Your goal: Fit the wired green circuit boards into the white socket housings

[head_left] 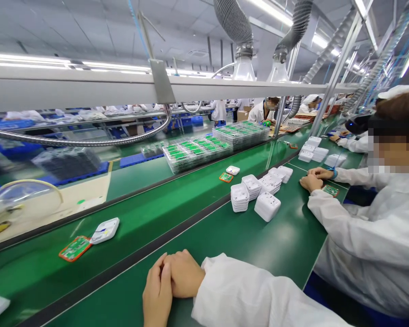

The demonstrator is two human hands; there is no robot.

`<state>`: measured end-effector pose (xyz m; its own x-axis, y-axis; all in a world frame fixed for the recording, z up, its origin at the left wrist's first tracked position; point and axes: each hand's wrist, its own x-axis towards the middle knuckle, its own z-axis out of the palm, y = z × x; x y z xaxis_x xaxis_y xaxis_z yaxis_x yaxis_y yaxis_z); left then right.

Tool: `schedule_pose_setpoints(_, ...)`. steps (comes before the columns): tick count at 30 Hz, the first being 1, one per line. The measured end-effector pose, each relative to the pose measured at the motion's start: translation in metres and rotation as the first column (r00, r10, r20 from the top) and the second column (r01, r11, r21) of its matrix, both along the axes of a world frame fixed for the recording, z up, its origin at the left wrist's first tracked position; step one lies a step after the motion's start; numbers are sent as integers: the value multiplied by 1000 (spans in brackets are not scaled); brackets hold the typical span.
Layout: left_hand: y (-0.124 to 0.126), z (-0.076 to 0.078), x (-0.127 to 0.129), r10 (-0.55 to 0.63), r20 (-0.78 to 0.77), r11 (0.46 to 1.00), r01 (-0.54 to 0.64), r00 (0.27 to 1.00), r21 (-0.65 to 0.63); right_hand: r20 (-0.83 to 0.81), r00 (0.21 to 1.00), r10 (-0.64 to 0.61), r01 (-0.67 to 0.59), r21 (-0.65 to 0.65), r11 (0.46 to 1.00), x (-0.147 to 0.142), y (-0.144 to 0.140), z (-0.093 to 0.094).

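Observation:
My left hand [157,293] and my right hand [184,274] rest together on the green bench [259,254] at the bottom centre. The right hand is curled against the left hand's fingers, and neither holds anything. A white sleeve covers my right arm. Nearest on the conveyor belt [139,213] to the left lie a white plastic housing [104,230] and, beside it, a green circuit board in an orange frame [75,248].
Stacks of white housings [255,193] stand further along the bench. A co-worker in white at the right has both hands [314,178] by a green board [330,190]. Trays of green boards [197,152] sit beyond the belt. Another housing-and-board pair [230,173] rides the belt.

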<state>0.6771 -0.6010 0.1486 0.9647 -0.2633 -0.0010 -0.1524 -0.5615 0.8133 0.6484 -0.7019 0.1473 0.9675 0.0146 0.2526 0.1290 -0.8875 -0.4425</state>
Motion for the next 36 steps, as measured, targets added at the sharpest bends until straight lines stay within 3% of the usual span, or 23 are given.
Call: schedule_pose_setpoints(36,3,-1,1,-3,-33,1000,3,999,-3,10,1000,-17,16,22,1000,2,1,-3)
